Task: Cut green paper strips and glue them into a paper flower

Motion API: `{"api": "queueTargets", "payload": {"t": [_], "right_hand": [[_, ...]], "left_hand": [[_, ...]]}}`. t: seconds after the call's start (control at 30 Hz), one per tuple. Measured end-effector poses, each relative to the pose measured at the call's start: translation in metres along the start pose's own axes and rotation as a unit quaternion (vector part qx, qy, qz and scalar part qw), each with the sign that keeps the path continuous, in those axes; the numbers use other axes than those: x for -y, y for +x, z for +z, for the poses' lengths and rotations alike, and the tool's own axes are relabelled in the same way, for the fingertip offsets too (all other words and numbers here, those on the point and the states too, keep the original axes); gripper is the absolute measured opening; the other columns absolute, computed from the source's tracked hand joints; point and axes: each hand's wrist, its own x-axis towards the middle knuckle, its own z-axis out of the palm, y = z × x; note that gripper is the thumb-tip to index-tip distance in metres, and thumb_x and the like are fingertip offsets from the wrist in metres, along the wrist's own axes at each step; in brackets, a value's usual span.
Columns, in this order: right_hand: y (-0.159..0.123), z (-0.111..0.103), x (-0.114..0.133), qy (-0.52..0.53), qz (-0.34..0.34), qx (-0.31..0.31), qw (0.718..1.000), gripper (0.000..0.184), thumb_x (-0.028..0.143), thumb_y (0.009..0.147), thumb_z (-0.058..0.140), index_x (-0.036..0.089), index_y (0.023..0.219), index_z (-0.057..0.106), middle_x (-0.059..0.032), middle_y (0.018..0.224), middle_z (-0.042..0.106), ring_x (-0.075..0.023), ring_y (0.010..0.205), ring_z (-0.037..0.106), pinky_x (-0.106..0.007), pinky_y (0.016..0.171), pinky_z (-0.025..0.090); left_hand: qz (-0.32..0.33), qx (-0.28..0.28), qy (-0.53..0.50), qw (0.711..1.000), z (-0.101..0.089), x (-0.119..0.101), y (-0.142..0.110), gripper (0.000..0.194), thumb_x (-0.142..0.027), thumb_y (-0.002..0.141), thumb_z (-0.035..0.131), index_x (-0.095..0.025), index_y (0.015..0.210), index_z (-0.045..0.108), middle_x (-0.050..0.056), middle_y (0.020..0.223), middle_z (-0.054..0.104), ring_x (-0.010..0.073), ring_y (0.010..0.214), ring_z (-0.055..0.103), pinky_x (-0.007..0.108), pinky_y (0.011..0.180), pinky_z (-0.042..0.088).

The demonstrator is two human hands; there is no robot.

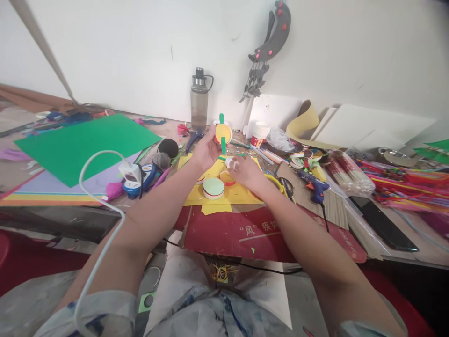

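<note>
My left hand (206,150) is raised over the table and pinches a round yellow paper craft (223,133) with an orange rim and green strips sticking out above and below. My right hand (245,172) rests just right of it, fingers curled around a small white paper ring (230,162). Below the hands, a round white ring with a pale green top (213,187) and an orange ring (227,178) lie on yellow paper (242,194).
A large green sheet (84,142) lies at left, with a white charger and cable (130,172). A water bottle (199,100) and paper cup (260,133) stand at the back. A blue glue gun (314,185), a phone (382,222) and craft sticks (400,185) lie at right.
</note>
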Motion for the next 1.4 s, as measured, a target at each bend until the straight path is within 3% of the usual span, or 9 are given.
{"api": "queueTargets", "payload": {"t": [0.07,0.2,0.3,0.4,0.57,0.77,0.97,1.2,1.4], "right_hand": [[-0.002,-0.006,-0.008,0.100,0.043,-0.046,0.993,0.035,0.042,0.102,0.056,0.017,0.120,0.072,-0.0157,0.114,0.076,-0.0298,0.102,0.070,-0.050,0.094,0.058],[-0.004,-0.016,-0.020,0.319,0.054,-0.173,0.930,0.047,0.062,0.096,0.062,0.024,0.123,0.068,-0.0086,0.109,0.075,-0.0247,0.093,0.070,-0.047,0.087,0.061],[-0.004,-0.021,-0.021,0.370,0.027,-0.231,0.900,0.054,0.062,0.090,0.071,0.028,0.131,0.063,-0.0087,0.124,0.070,-0.0216,0.093,0.069,-0.043,0.085,0.063],[-0.006,-0.025,-0.017,0.364,-0.015,-0.273,0.890,0.055,0.058,0.088,0.076,0.031,0.134,0.060,-0.0090,0.139,0.063,-0.0218,0.101,0.068,-0.042,0.090,0.064],[-0.010,-0.030,-0.010,0.332,-0.057,-0.289,0.896,0.052,0.049,0.090,0.076,0.032,0.136,0.060,-0.0083,0.138,0.063,-0.0236,0.105,0.068,-0.044,0.090,0.064],[-0.016,-0.038,-0.001,0.247,-0.022,-0.271,0.930,0.048,0.040,0.095,0.071,0.030,0.140,0.061,-0.0103,0.140,0.064,-0.0269,0.112,0.067,-0.047,0.094,0.062],[-0.018,-0.042,0.002,0.204,-0.039,-0.262,0.942,0.047,0.051,0.100,0.065,0.033,0.143,0.062,-0.0109,0.140,0.063,-0.0275,0.118,0.064,-0.045,0.094,0.063],[-0.020,-0.046,0.002,0.219,-0.072,-0.267,0.936,0.050,0.061,0.101,0.061,0.030,0.141,0.065,-0.0131,0.136,0.062,-0.0275,0.120,0.064,-0.044,0.097,0.063],[-0.021,-0.048,0.005,0.210,-0.050,-0.249,0.944,0.052,0.062,0.098,0.064,0.036,0.144,0.065,-0.0111,0.139,0.063,-0.0301,0.124,0.063,-0.049,0.100,0.063]], "left_hand": [[-0.012,-0.007,0.002,1.000,0.003,0.001,-0.002,0.056,-0.068,0.096,0.062,-0.022,0.126,0.070,0.007,0.104,0.077,0.0183,0.084,0.073,0.030,0.076,0.059],[-0.024,-0.003,0.012,1.000,0.008,0.003,-0.008,0.053,-0.066,0.095,0.065,-0.022,0.124,0.070,0.008,0.108,0.078,0.0212,0.096,0.075,0.032,0.083,0.059],[-0.021,0.023,0.034,0.999,0.010,0.006,-0.012,0.044,-0.059,0.094,0.071,-0.021,0.117,0.072,0.008,0.111,0.079,0.0215,0.101,0.074,0.031,0.083,0.058],[-0.022,0.060,0.067,0.996,0.010,0.008,-0.016,0.043,-0.054,0.088,0.080,-0.021,0.114,0.074,0.008,0.115,0.078,0.0213,0.102,0.074,0.030,0.081,0.057],[-0.002,0.109,0.082,0.991,0.010,0.011,-0.017,0.048,-0.050,0.076,0.091,-0.024,0.113,0.076,0.005,0.121,0.077,0.0165,0.097,0.071,0.027,0.080,0.055],[-0.008,0.121,0.086,0.989,0.010,0.012,-0.018,0.049,-0.053,0.075,0.092,-0.028,0.115,0.077,0.004,0.123,0.077,0.0166,0.099,0.070,0.029,0.083,0.056],[-0.015,0.128,0.081,0.988,0.009,0.012,-0.019,0.049,-0.049,0.075,0.092,-0.030,0.118,0.078,0.004,0.123,0.077,0.0183,0.102,0.071,0.030,0.083,0.057],[-0.006,0.142,0.087,0.986,0.005,0.014,-0.016,0.051,-0.054,0.072,0.093,-0.031,0.116,0.080,0.003,0.120,0.077,0.0176,0.101,0.071,0.029,0.082,0.056],[0.005,0.149,0.094,0.984,0.007,0.014,-0.017,0.057,-0.054,0.069,0.095,-0.030,0.118,0.079,0.006,0.132,0.076,0.0205,0.109,0.071,0.030,0.085,0.055]]}}
